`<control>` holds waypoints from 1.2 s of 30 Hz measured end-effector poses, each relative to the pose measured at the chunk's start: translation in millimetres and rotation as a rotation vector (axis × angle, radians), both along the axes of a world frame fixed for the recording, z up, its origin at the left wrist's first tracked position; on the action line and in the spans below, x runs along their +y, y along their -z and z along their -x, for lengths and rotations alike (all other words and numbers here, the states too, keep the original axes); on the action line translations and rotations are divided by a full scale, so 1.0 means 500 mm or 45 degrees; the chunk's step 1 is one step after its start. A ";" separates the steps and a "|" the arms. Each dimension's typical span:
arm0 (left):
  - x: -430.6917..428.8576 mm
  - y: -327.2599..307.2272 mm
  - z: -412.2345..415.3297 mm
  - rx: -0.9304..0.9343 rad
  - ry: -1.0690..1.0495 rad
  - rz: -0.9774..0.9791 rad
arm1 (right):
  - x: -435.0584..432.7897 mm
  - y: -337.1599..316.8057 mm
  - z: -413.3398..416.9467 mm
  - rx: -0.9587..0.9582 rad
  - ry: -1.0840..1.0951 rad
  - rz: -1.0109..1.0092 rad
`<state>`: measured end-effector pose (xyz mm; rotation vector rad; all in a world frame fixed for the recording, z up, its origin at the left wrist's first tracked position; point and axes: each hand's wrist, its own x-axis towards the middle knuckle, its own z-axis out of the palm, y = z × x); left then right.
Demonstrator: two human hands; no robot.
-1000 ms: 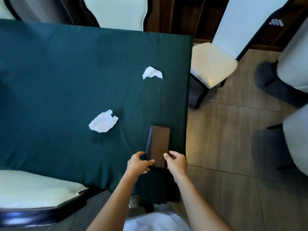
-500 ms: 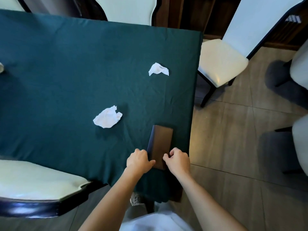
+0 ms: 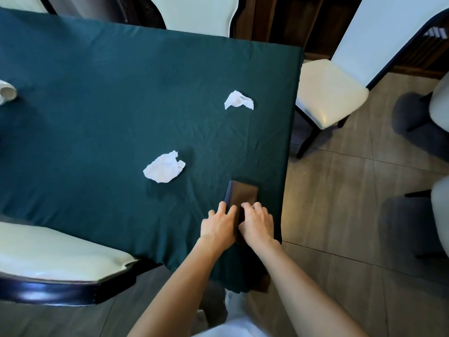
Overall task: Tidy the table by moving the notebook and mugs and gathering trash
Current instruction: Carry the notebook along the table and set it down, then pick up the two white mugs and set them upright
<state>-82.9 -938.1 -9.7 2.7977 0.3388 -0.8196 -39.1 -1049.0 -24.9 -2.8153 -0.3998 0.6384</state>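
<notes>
Head view looks down on the broad surface [image 3: 102, 93] draped in a dark green cloth, ringed by cream-seated dark-framed chairs [image 3: 328, 93]. Two crumpled white paper tissues lie on the cloth: a larger one [image 3: 164, 170] near the middle and a smaller one [image 3: 238, 100] farther off toward the right edge. At the left margin a white mug-like object [image 3: 6, 92] is only partly in frame. The slim brown rectangular notebook [image 3: 241, 194] lies flat at the near right corner, its long axis running away from the person, its near end covered by both hands. The left hand [image 3: 218, 226] rests fingers-spread on its left edge, and the right hand [image 3: 257, 223] presses flat on its right half; neither is curled around it. Both are equally near, so a lift or slide can start along that axis, away from the corner drop.
</notes>
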 end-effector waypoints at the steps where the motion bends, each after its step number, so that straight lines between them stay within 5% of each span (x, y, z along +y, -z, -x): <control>1: 0.003 0.000 0.000 0.011 0.012 0.004 | 0.003 -0.004 0.002 0.016 0.005 0.010; 8: 0.048 -0.047 0.013 0.068 0.092 0.077 | 0.026 -0.050 0.025 0.136 0.000 0.119; 16: 0.245 -0.212 0.111 -0.314 0.129 -0.053 | 0.145 -0.156 0.092 -0.105 -0.023 0.089; 27: 0.734 -0.381 0.437 -0.674 -0.430 -0.338 | 0.606 -0.347 0.252 -0.307 -0.287 -0.080; 36: 1.044 -0.368 0.650 -0.591 -0.848 -0.435 | 0.983 -0.383 0.350 -0.376 -0.678 -0.154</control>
